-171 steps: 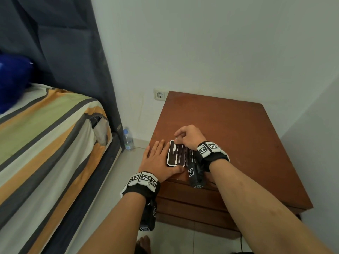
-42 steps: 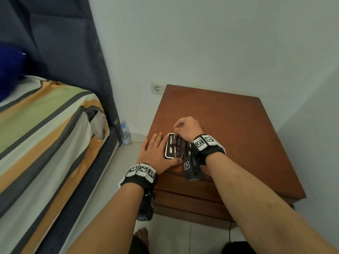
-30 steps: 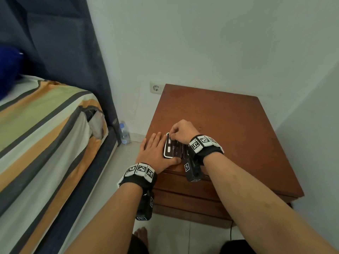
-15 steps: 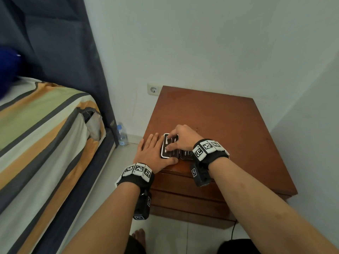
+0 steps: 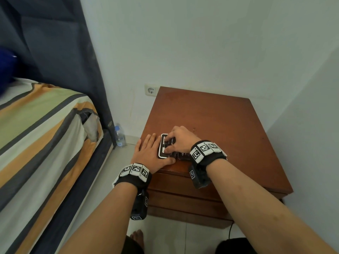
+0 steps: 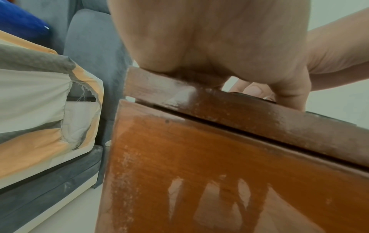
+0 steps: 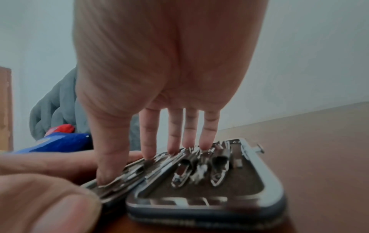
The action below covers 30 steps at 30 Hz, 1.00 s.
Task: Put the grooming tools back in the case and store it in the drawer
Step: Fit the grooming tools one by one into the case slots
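Both hands meet at the open case (image 5: 163, 150): the right hand (image 5: 180, 140) presses straight fingertips (image 7: 205, 145) onto the grooming tools (image 7: 199, 169) inside, while the left hand (image 5: 150, 155) lies flat, fingers spread, steadying its left edge near the wooden surface's (image 5: 220, 125) front corner.

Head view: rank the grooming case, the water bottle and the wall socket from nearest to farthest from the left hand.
1. Grooming case: lies open on the nightstand, touching the left hand on its right.
2. Water bottle: on the floor, to the hand's left by the curtain.
3. Wall socket: on the wall beyond the hand.
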Tool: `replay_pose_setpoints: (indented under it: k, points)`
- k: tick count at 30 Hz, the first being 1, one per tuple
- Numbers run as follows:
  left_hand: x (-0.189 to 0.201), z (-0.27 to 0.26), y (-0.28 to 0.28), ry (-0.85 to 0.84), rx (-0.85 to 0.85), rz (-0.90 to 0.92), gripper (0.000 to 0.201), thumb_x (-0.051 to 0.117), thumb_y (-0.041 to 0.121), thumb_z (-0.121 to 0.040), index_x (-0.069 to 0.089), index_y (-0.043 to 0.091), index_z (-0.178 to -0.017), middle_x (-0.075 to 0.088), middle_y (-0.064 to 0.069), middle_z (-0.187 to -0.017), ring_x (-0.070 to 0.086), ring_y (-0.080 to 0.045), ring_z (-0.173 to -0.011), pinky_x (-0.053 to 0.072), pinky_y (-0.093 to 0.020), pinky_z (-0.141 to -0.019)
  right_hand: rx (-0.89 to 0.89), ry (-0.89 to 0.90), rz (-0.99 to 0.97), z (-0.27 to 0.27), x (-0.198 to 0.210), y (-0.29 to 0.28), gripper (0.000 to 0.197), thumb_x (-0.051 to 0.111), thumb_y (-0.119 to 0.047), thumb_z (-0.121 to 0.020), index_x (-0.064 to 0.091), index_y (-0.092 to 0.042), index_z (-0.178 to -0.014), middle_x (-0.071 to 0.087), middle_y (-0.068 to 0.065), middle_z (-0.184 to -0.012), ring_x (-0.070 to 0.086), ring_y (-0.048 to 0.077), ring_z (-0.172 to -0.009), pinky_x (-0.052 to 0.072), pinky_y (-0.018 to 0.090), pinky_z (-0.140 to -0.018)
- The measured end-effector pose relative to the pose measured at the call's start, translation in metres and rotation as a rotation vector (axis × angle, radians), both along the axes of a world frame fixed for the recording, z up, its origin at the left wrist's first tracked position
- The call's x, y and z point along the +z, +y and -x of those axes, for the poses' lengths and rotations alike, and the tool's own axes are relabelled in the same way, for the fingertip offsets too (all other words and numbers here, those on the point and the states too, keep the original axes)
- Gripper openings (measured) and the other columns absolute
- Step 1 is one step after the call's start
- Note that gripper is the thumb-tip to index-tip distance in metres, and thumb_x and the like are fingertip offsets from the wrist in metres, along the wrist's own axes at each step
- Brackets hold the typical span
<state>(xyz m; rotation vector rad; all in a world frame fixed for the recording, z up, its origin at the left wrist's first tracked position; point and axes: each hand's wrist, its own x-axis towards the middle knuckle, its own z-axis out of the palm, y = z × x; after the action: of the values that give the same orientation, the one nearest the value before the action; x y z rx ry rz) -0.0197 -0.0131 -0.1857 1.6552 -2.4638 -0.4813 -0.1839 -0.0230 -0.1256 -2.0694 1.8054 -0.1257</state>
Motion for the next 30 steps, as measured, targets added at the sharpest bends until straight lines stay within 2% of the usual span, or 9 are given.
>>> replay_pose_setpoints:
  k: [3,7,12,15,17,20,24,26,30]
  points:
    - [0.001,0.000,0.001,0.001,-0.002,0.004,0.117,0.029,0.090,-0.058,0.007,0.027,-0.154,0.003,0.004,-0.163,-0.005,-0.011,-0.149,-0.005,-0.043,-0.120,-0.059,-0.127,0.040,0.006,0.006,0.005,0.046,0.073,-0.043,-0.084,0.067,-0.026,-0.126,0.059,0.001,-0.121,0.053,0.016,-0.109,0.043,0.031,-0.084]
    - [0.001,-0.001,0.001,-0.009,0.000,0.002,0.109,0.041,0.086,-0.069,0.007,0.027,-0.154,0.001,0.004,-0.163,-0.006,-0.011,-0.149,-0.006,-0.042,-0.120,-0.207,-0.157,0.107,0.024,0.013,0.014,0.033,0.067,-0.036,-0.092,0.067,-0.023,-0.122,0.062,-0.002,-0.122,0.057,0.014,-0.112,0.046,0.032,-0.093]
    - [0.001,-0.001,0.001,-0.007,0.005,-0.013,0.113,0.039,0.089,-0.065,0.007,0.028,-0.154,0.001,0.005,-0.163,-0.005,-0.011,-0.149,-0.006,-0.041,-0.120,-0.369,-0.111,0.039,0.053,0.014,0.028,0.013,0.067,-0.030,-0.092,0.073,-0.020,-0.097,0.072,0.001,-0.105,0.067,0.019,-0.099,0.054,0.037,-0.091]
    - [0.001,-0.002,0.000,-0.007,0.005,-0.025,0.112,0.040,0.089,-0.065,0.007,0.029,-0.154,0.001,0.006,-0.163,-0.006,-0.010,-0.149,-0.006,-0.042,-0.120,-0.420,-0.119,-0.043,0.060,0.010,0.035,0.020,0.070,-0.034,-0.089,0.074,-0.016,-0.081,0.074,0.000,-0.087,0.069,0.018,-0.085,0.057,0.037,-0.082]
    - [0.002,-0.002,0.001,-0.003,0.008,-0.035,0.115,0.038,0.090,-0.062,0.007,0.029,-0.154,0.001,0.006,-0.163,-0.006,-0.010,-0.149,-0.007,-0.041,-0.120,-0.441,-0.122,-0.104,0.060,0.008,0.039,0.023,0.073,-0.034,-0.086,0.076,-0.012,-0.080,0.075,0.001,-0.076,0.067,0.015,-0.070,0.057,0.033,-0.071]
    - [0.002,-0.002,0.001,0.003,0.011,-0.042,0.117,0.036,0.091,-0.058,0.008,0.030,-0.154,0.001,0.006,-0.163,-0.005,-0.010,-0.149,-0.007,-0.041,-0.120,-0.449,-0.120,-0.180,0.057,0.007,0.041,0.024,0.074,-0.029,-0.085,0.077,-0.005,-0.082,0.076,0.006,-0.076,0.059,0.012,-0.053,0.048,0.026,-0.056]
    - [0.000,-0.003,0.000,0.002,0.006,-0.032,0.110,0.043,0.087,-0.067,0.007,0.029,-0.154,0.000,0.006,-0.163,-0.005,-0.011,-0.149,-0.008,-0.041,-0.120,-0.467,-0.103,-0.178,0.055,0.007,0.038,0.021,0.074,-0.025,-0.084,0.078,-0.005,-0.080,0.077,0.005,-0.074,0.059,0.011,-0.052,0.048,0.026,-0.056]
    - [0.000,-0.003,-0.001,0.023,0.002,-0.042,0.109,0.040,0.088,-0.067,0.009,0.030,-0.154,0.001,0.006,-0.163,-0.005,-0.010,-0.149,-0.008,-0.040,-0.119,-0.473,-0.069,-0.160,0.055,0.006,0.035,0.020,0.074,-0.026,-0.083,0.077,-0.006,-0.080,0.076,0.003,-0.071,0.062,0.013,-0.057,0.055,0.030,-0.064]
    - [0.005,-0.002,-0.003,0.215,0.061,-0.090,0.088,0.035,0.082,-0.075,0.032,0.032,-0.148,0.018,0.005,-0.161,0.009,-0.011,-0.149,-0.001,-0.041,-0.120,-0.490,-0.015,-0.074,0.057,0.004,0.027,0.019,0.073,-0.028,-0.082,0.073,-0.009,-0.082,0.074,0.006,-0.079,0.071,0.025,-0.076,0.060,0.039,-0.077]
